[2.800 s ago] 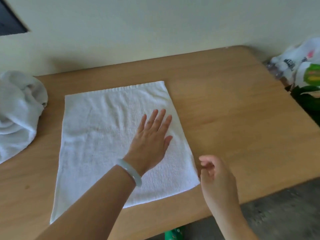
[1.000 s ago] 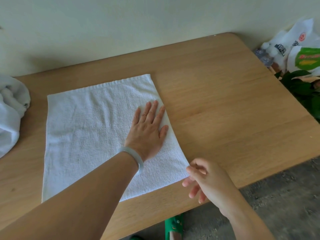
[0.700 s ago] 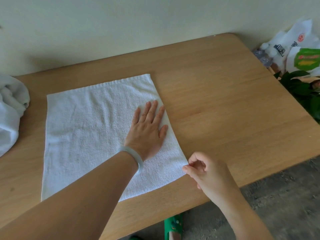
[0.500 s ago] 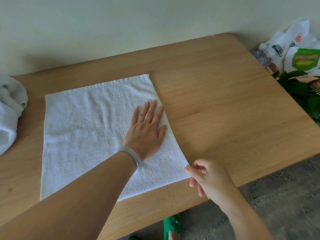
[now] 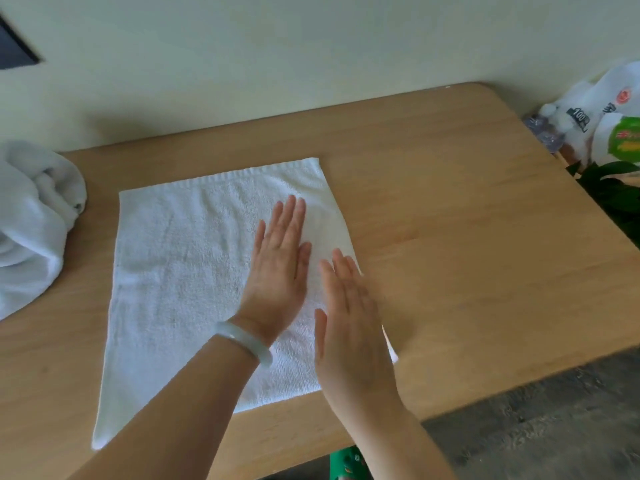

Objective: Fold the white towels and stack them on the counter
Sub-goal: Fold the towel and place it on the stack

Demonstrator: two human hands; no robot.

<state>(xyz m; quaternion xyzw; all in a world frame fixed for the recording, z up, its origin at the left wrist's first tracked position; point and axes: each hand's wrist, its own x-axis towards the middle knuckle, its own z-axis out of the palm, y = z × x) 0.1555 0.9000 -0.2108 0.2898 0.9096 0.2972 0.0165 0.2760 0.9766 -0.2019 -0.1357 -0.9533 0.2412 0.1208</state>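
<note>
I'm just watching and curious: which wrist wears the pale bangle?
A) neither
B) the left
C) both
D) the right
B: the bangle circles the wrist of the left hand, which lies flat on the spread towel; the right hand has a bare wrist.

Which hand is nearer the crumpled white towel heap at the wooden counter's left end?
Left. The left hand lies flat on the spread white terry towel, closer to the crumpled heap; the right hand is farther right, over that towel's right edge.
</note>
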